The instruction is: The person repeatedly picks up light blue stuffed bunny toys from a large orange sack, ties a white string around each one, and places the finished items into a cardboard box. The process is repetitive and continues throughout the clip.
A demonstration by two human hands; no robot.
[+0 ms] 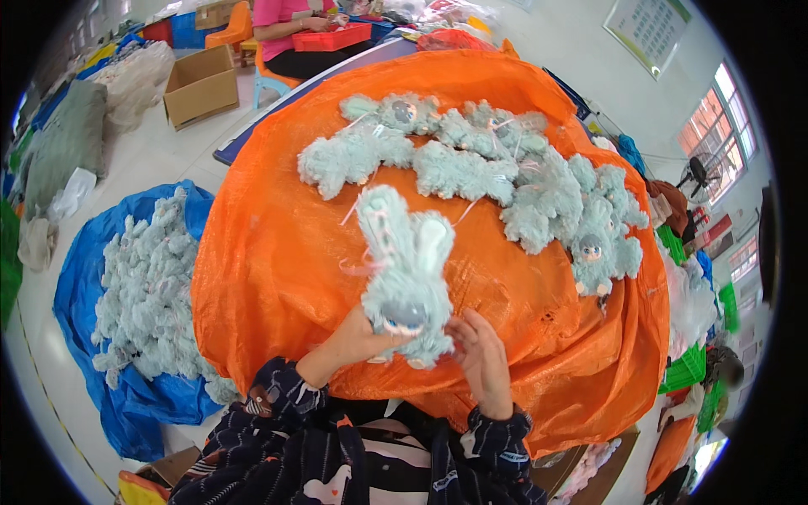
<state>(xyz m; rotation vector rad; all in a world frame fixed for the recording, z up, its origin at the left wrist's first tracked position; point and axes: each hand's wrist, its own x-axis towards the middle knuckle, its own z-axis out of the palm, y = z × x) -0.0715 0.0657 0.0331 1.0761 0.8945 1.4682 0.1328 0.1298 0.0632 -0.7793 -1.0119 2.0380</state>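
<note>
A pale blue-green plush bunny doll point(408, 286) with long upright ears and a grey-blue face patch is held in front of me above the orange sheet point(286, 278). My left hand point(349, 343) grips its lower left side, the thumb lying across the front below the face. Beside the doll's right flank is my right hand point(482, 353), its fingers apart and the fingertips close to the fur; whether they touch it I cannot tell. A pink ribbon point(362, 267) hangs at the left of the ears. Farther back on the sheet lie several similar plush dolls point(463, 172).
To the left, a heap of the same plush point(151, 290) fills a blue sheet point(80, 337) on the floor. Behind stand a cardboard box point(200, 88) and a seated person point(282, 34) with a red tray point(332, 38). Green crates point(686, 368) line the right.
</note>
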